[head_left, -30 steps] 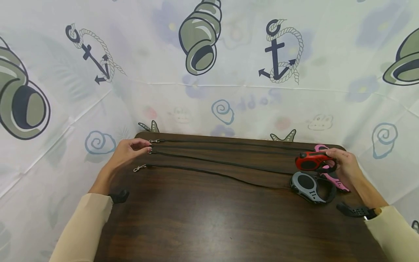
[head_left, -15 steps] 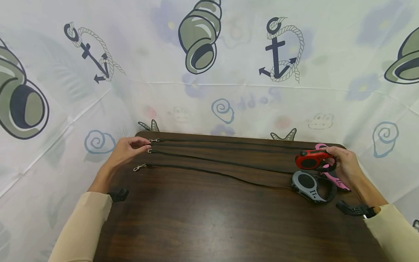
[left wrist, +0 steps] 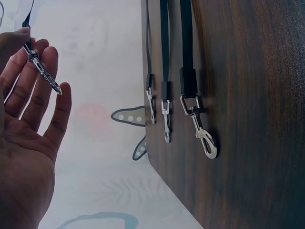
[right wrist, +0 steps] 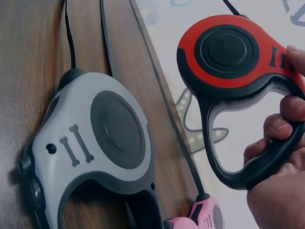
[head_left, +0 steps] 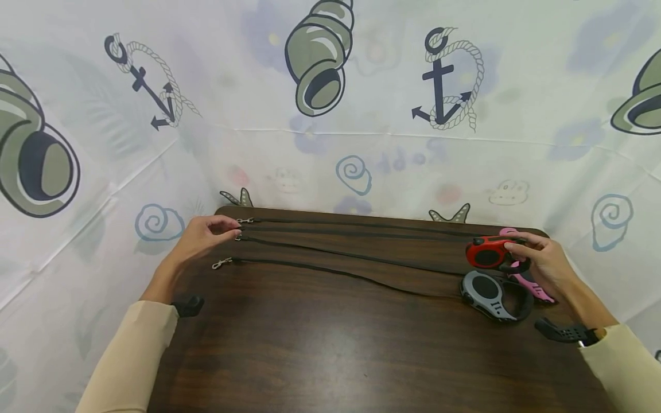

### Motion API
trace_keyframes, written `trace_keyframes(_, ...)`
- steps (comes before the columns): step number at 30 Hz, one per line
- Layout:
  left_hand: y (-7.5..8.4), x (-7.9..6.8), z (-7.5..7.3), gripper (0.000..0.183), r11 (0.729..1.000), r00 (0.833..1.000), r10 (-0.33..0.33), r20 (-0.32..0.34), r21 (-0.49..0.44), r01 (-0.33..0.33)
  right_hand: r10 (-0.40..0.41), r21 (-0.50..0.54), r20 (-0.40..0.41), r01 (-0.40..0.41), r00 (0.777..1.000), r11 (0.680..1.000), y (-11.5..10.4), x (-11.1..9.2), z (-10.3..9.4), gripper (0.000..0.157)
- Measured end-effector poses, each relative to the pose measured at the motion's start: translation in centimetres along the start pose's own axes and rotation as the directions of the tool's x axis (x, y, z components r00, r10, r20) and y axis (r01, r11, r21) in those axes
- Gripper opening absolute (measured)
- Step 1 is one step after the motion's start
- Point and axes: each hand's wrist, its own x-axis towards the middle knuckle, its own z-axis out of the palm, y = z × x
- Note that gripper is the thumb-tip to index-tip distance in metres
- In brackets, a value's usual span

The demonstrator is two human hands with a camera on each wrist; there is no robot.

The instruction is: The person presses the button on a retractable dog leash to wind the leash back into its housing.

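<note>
My right hand (head_left: 549,261) grips a red retractable dog leash (right wrist: 227,50) by its black loop handle, with fingers curled through the loop in the right wrist view. At the far left, my left hand (head_left: 198,244) pinches the end of a black leash cord between thumb and fingers, palm facing the left wrist camera. Its silver snap clip (left wrist: 44,71) hangs in front of the fingers. A grey retractable leash (head_left: 484,285) lies on the table just below the red one. Pink leash casing (head_left: 534,288) shows behind, partly hidden by the red leash and my right hand.
Black cords stretch leftward across the dark wooden table (head_left: 330,350) to more silver clips, the nearest clip (left wrist: 206,143) belonging to the front cord. A white patterned cloth (head_left: 382,172) rises right behind the table's back edge and at both sides.
The fingers of my right hand have shifted on the red leash, now reaching further along its casing. My left hand keeps its pinch in nearly the same place.
</note>
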Motion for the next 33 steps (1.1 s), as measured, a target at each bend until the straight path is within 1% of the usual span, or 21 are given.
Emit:
trace_keyframes(3,0.1,0.1,0.2,0.016,1.0,1.0,0.02,0.001,0.001,-0.02,-0.002,-0.011,0.017,0.002,1.0,1.0,-0.1,0.0,0.1,0.028)
trace_keyframes(8,0.5,0.2,0.3,0.015,0.999,0.999,0.034,0.009,-0.011,-0.034,-0.004,0.007,0.055,0.004,0.998,1.0,-0.4,0.2,0.7,0.029)
trace_keyframes(11,0.8,0.2,0.5,0.013,0.999,0.999,0.037,0.014,-0.023,-0.036,-0.012,0.015,0.07,0.011,0.997,1.0,-0.5,0.3,1.0,0.03)
trace_keyframes(18,1.3,0.2,0.8,0.012,0.999,0.999,0.03,0.024,-0.016,-0.03,-0.024,0.056,0.114,0.018,0.993,0.998,-0.8,0.2,2.1,0.031)
trace_keyframes(23,1.7,0.4,1.2,0.011,0.999,0.998,0.047,0.03,-0.011,-0.047,-0.017,-0.055,0.087,0.021,0.996,0.998,-0.7,0.0,3.1,0.03)
trace_keyframes(26,1.9,0.6,1.5,0.011,0.998,0.997,0.058,0.043,-0.007,-0.058,-0.01,-0.127,0.092,0.021,0.996,0.992,-0.7,-0.2,3.5,0.03)
trace_keyframes(29,2.1,0.8,1.7,0.012,0.998,0.996,0.066,0.054,0.0,-0.066,-0.009,-0.168,0.101,0.026,0.995,0.985,-0.8,-0.3,3.8,0.031)
trace_keyframes(33,2.5,1.1,2.1,0.012,0.997,0.996,0.072,0.06,-0.007,-0.071,-0.026,-0.18,0.114,0.046,0.993,0.983,-1.0,-0.4,4.1,0.03)
